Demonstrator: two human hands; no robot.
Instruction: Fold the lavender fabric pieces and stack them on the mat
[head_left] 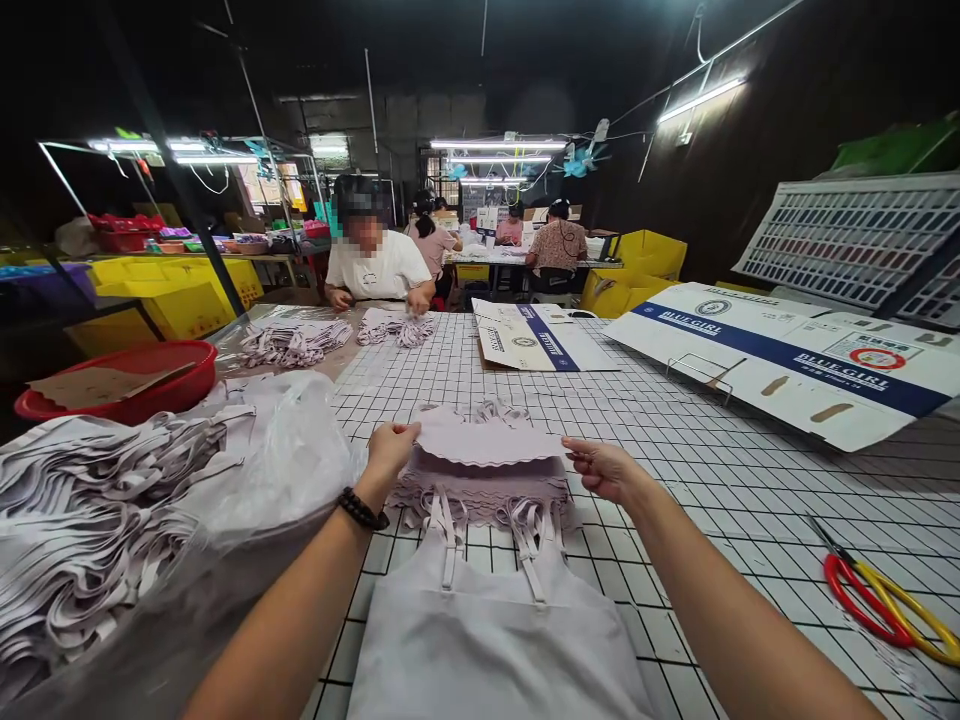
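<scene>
My left hand (391, 455) pinches the left end of a pale lilac fabric piece (491, 440) with a wavy edge. At its right end, the fingertips of my right hand (600, 466) are closed on the same piece. It is stretched between both hands over a stack of similar wavy-edged fabric pieces (480, 495). Nearer to me lies a pale camisole (495, 640), flat, its thin straps reaching up to the stack. More looped straps show behind the held piece.
Heaped pale garments (97, 520) and clear plastic (292, 440) lie left, near a red basin (120, 380). Scissors (874, 590) with red and yellow handles rest right on the gridded table (720, 520). Cartons (787, 360) stand beyond. A person (382, 265) handles fabric across the table.
</scene>
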